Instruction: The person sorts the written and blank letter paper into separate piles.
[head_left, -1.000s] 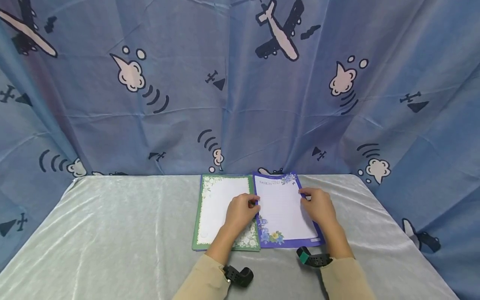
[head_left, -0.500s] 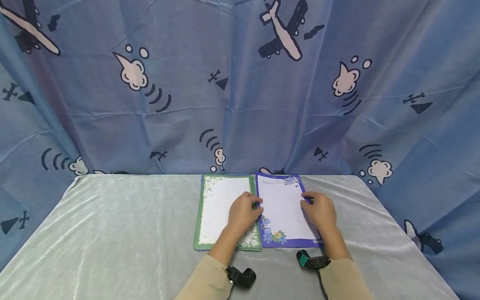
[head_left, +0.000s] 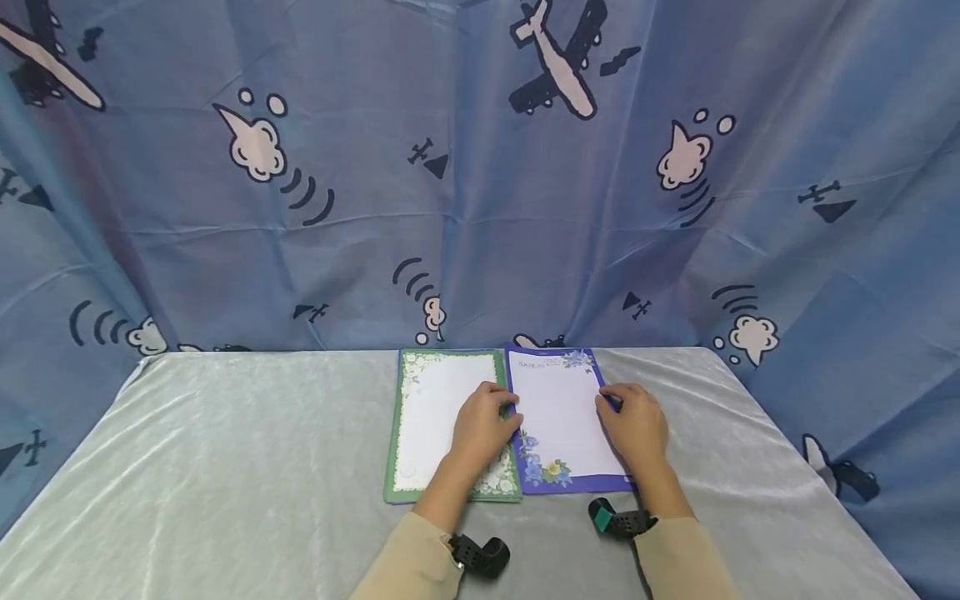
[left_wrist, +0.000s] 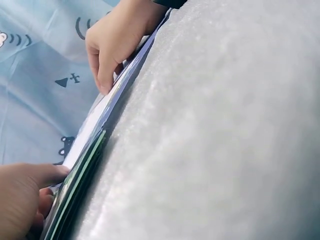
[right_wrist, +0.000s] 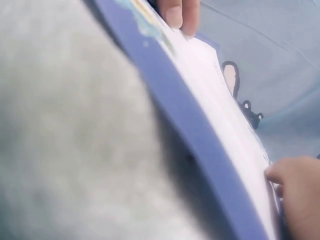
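Note:
In the head view a purple-bordered sheet of letter paper (head_left: 558, 417), with blue and yellow flowers in its corners, lies right of a green-bordered stack of paper (head_left: 427, 417). My left hand (head_left: 480, 427) reaches over the green stack and pinches the purple sheet's left edge. At its right edge my right hand (head_left: 636, 423) pinches it between thumb and fingers. Close up in the right wrist view, the right thumb lies on the rim of the sheet (right_wrist: 215, 105). Fingertips under the paper are mostly hidden. The layered green edges (left_wrist: 75, 190) show in the left wrist view.
Pale plush cloth (head_left: 225, 450) covers the table. A blue curtain (head_left: 360, 183) printed with planes hangs right behind the table's far edge. Each wrist wears a black strap mount (head_left: 480, 557).
The right hand has shifted slightly left with the purple sheet's right edge, and its lower right corner has drawn in. The left hand stays at the left edge. The head view sways slightly.

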